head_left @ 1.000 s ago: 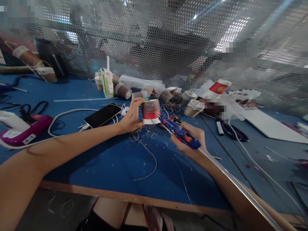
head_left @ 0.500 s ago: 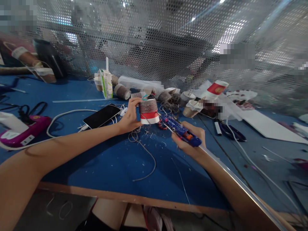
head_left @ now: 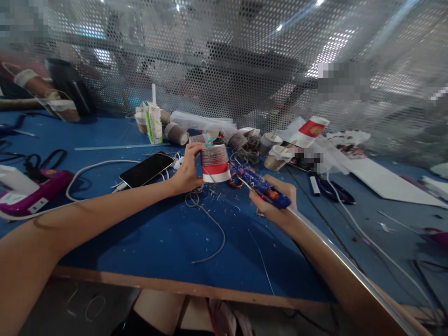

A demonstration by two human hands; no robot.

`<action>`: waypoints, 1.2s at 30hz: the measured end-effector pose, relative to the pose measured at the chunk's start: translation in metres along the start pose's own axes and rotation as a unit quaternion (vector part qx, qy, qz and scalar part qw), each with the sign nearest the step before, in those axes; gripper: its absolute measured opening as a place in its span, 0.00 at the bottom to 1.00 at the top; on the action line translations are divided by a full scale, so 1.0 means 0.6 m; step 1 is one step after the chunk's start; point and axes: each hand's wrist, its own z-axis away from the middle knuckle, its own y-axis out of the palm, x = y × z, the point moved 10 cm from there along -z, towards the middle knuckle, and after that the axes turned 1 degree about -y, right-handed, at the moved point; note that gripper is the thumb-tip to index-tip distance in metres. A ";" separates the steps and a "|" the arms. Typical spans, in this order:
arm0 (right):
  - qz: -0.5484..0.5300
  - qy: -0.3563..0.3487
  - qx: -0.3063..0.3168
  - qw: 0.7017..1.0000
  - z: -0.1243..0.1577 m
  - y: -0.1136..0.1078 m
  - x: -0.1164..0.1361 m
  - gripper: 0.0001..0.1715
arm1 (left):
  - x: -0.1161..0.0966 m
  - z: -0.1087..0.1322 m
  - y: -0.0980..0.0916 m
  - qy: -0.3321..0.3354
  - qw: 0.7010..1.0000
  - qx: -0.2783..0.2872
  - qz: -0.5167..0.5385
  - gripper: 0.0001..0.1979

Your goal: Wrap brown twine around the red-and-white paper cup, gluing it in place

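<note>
My left hand [head_left: 190, 165] grips a paper cup [head_left: 216, 171] from its left side, just above the table. Grey-brown cord is wound round the cup's upper part, while the lower part shows a red band and a white rim. My right hand [head_left: 276, 198] is wrapped round a blue glue gun [head_left: 261, 185], whose nozzle points left and lies close to the cup's right side. Whether the tip touches the cup I cannot tell. A clear glue stick [head_left: 325, 242] runs back from the gun along my right forearm. Loose cord [head_left: 219, 224] trails on the table below the cup.
A phone [head_left: 147, 169] on a white cable lies left of my left hand. Behind stand a drink carton [head_left: 153, 122] and several cord-wrapped cups. Scissors [head_left: 336, 190] and a white board [head_left: 392, 179] lie to the right. A purple power strip [head_left: 52, 191] sits far left.
The glue gun's nozzle has shifted slightly left and up along the cup's right side. Both hands keep their grip, and the whole view has drifted a little.
</note>
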 end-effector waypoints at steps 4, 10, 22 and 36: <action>0.067 -0.046 0.042 0.996 -0.020 0.005 -0.019 0.14 | -0.003 -0.002 -0.005 0.002 1.000 -0.014 0.019 0.41; 0.268 0.004 0.176 0.947 -0.046 0.026 -0.095 0.16 | -0.017 -0.006 -0.019 0.007 0.995 -0.023 -0.098 0.41; -0.139 -0.102 0.092 0.981 -0.013 0.032 -0.006 0.22 | -0.082 -0.051 -0.030 0.008 0.996 -0.035 -0.081 0.39; -0.604 0.092 0.193 0.767 0.015 0.064 0.077 0.19 | -0.069 -0.061 -0.018 -0.068 0.997 0.019 -0.036 0.44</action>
